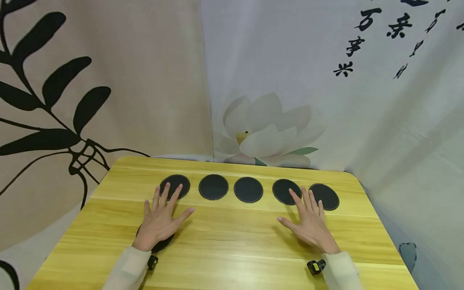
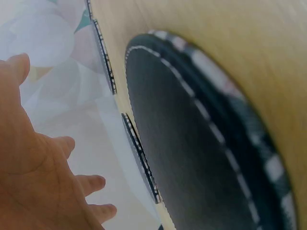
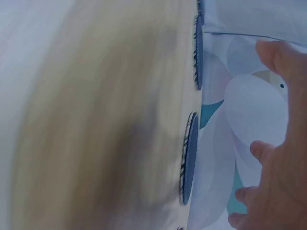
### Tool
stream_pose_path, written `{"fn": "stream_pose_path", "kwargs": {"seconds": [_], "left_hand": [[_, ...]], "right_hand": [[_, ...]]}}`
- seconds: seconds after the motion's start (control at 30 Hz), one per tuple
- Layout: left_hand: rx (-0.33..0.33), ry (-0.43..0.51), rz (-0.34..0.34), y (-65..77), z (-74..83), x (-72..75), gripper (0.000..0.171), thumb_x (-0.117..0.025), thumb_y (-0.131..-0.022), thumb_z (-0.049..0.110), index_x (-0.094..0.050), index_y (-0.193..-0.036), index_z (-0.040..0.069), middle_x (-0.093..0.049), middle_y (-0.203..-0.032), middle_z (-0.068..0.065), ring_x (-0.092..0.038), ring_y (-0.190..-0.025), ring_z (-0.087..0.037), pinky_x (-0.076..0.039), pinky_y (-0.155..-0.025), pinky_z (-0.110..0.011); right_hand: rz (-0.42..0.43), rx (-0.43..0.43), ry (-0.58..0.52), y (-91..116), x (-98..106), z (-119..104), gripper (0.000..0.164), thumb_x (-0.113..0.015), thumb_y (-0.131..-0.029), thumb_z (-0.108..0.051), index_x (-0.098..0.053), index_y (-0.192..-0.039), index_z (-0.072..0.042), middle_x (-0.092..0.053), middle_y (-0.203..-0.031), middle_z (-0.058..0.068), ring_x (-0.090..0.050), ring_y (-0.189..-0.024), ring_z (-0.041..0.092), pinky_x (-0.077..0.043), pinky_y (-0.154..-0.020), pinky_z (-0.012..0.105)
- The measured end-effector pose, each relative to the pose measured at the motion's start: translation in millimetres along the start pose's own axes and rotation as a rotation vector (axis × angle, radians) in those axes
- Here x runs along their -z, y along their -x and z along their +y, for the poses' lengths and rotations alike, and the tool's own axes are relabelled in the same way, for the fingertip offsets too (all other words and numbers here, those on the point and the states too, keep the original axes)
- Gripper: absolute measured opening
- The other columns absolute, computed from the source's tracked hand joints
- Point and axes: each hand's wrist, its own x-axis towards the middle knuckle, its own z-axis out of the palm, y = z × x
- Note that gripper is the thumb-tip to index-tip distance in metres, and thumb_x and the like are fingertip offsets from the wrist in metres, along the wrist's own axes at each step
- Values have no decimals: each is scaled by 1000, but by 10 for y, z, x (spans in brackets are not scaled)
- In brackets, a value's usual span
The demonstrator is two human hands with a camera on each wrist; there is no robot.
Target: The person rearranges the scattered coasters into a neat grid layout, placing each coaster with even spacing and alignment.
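Head view: six round black coasters (image 1: pixel 213 187) on a wooden desk (image 1: pixel 232 245).
Left hand (image 1: pixel 159 223) and right hand (image 1: pixel 311 225), fingers spread, hold nothing; five coasters form a mid-frame row, one lies lower left.

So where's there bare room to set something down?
Bare wood: between left hand and right hand, this side of the row of black discs, and along the right table edge. Crowded: that row, and the sixth disc, partly under the left hand.
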Motion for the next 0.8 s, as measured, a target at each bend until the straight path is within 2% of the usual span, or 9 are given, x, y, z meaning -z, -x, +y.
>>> {"fn": "stream_pose_path", "kwargs": {"seconds": [0.33, 0.6, 0.8], "left_hand": [[11, 102, -37, -51, -27, 53, 88, -48, -98, 70, -10, -166, 31, -6, -172, -22, 1, -156, -54, -8, -112, -86], [13, 190, -53, -106, -15, 95, 89, -49, -99, 68, -8, -167, 28, -5, -171, -24, 0, -154, -57, -15, -112, -85], [-3, 244, -66, -172, 19, 128, 87, -49, -101, 65, -9, -167, 25, -7, -170, -26, -1, -153, -58, -18, -111, -85]], "right_hand": [[-67, 34, -125, -198, -84, -281, 98, -70, -89, -63, -15, -165, -35, -4, -173, 16, -5, -158, 48, -7, -121, 75], [-145, 17, -281, -328, -103, -492, 102, -72, -87, -63, -9, -164, -41, -1, -174, 9, -2, -159, 45, -17, -116, 81], [-180, -1, -381, -427, -134, -628, 100, -74, -87, -60, -12, -163, -42, -7, -174, 6, -8, -159, 40, -25, -117, 76]]}}
